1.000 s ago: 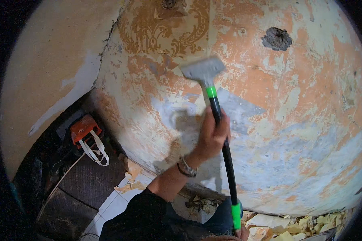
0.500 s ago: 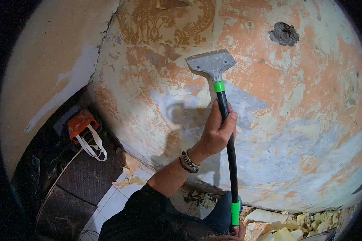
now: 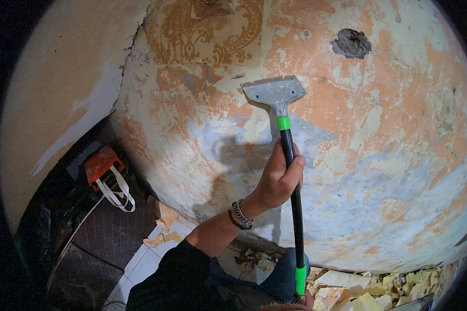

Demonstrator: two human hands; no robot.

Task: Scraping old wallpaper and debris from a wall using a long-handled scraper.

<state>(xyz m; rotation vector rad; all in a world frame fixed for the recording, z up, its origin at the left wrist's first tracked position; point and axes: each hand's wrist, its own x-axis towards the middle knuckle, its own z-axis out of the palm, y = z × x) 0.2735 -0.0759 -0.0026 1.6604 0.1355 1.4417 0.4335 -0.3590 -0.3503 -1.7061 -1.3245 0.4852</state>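
A long scraper with a black shaft, green collars and a wide grey metal blade (image 3: 274,92) rests its blade flat against the wall (image 3: 379,155). The wall is patchy orange, white and grey, with a remnant of gold-patterned wallpaper (image 3: 202,31) above the blade. My left hand (image 3: 279,180), with a chain bracelet on the wrist, is closed around the middle of the shaft. My right hand (image 3: 302,301) shows only as a sliver at the bottom edge, wrapped around the handle's lower end by the green collar.
A dark hole (image 3: 351,43) marks the wall at the upper right. Torn wallpaper scraps (image 3: 358,293) litter the floor below the wall. An orange bag with white straps (image 3: 106,168) lies on a dark mat (image 3: 104,238) at the left, beside white tiles.
The blade has shifted slightly to the right and a little down on the wall. Both hands keep their hold on the shaft.
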